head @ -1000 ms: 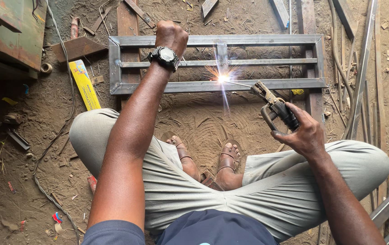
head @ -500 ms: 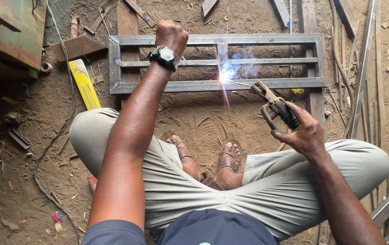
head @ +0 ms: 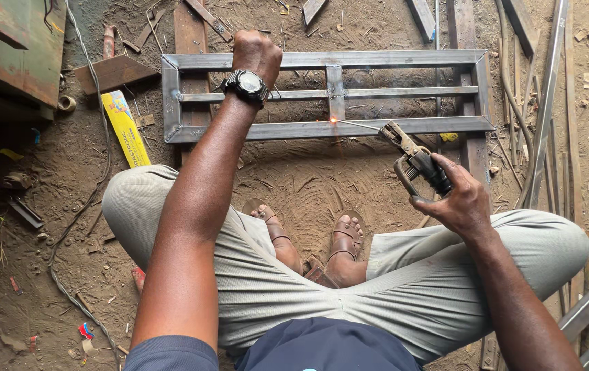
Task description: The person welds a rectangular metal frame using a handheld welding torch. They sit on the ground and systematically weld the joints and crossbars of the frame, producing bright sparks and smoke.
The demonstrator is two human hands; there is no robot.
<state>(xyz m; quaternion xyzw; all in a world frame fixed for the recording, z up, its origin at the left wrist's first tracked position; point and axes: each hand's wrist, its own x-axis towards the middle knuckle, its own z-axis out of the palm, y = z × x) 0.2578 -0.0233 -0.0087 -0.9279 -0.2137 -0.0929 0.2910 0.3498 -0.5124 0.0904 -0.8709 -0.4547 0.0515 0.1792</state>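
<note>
A rectangular steel frame (head: 404, 126) lies on the dirt floor before my crossed legs. My left hand (head: 256, 53), a black watch on its wrist, is closed in a fist resting on the frame's top bar. My right hand (head: 461, 199) grips a welding electrode holder (head: 415, 162). Its thin rod (head: 358, 124) reaches left to the frame's lower bar, where the tip glows orange beside the short upright bar (head: 336, 92).
A yellow box (head: 125, 129) lies left of the frame. A green rusty metal bench (head: 13, 48) stands at top left. Long steel bars (head: 549, 103) lie at the right. Scrap pieces, a cable (head: 95, 172) and debris litter the floor.
The bright arc flash and sparks at the rod tip have died down to a small orange glow. Both hands stay where they were.
</note>
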